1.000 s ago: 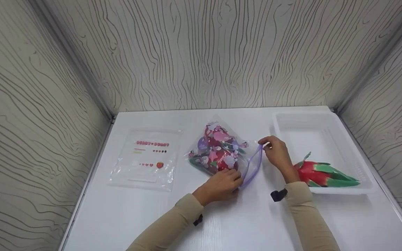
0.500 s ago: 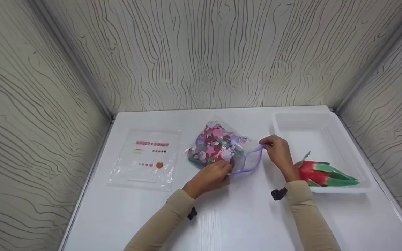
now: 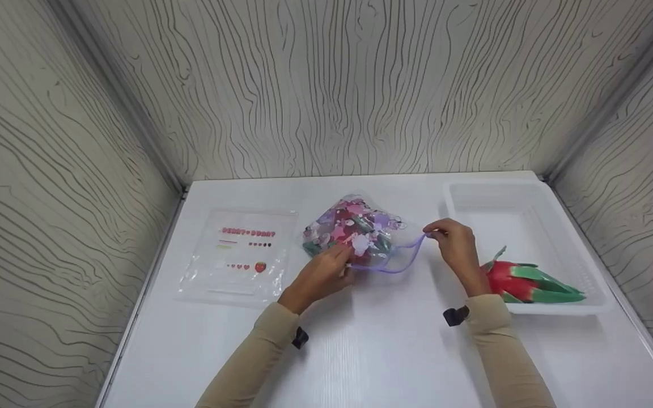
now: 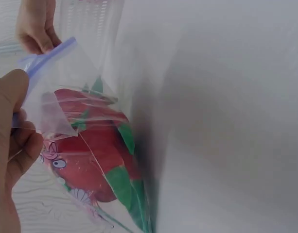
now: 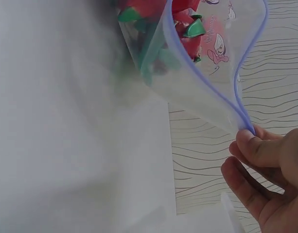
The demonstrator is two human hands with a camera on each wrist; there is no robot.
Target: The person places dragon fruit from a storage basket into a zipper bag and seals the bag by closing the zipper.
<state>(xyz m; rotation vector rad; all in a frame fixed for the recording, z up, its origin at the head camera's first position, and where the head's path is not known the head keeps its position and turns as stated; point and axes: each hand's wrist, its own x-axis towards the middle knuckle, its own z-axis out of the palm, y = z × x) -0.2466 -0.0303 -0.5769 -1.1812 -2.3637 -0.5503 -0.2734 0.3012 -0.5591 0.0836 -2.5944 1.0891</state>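
A clear zip bag [image 3: 355, 229] with pink and purple prints lies mid-table, holding red and green artificial dragon fruits [image 4: 97, 133]. Its purple zip strip [image 5: 202, 79] gapes into a loop between the hands. My left hand [image 3: 319, 277] pinches the bag's near edge by the strip; in the left wrist view its thumb and fingers grip that edge. With thumb and forefinger, my right hand [image 3: 456, 249] pinches the strip's right corner. How many fruits are inside cannot be told, since the print covers them.
A second clear bag [image 3: 236, 277] with red lettering and a strawberry print lies flat on the left. At the right stands a white plastic basket [image 3: 536, 309], with another dragon fruit [image 3: 522, 281] in it. Wood-patterned panels [image 3: 326, 90] enclose the table.
My left hand has moved left and a little away from me along the bag's near edge, drawing the purple strip with it. The right hand has stayed nearly in place, holding the corner.
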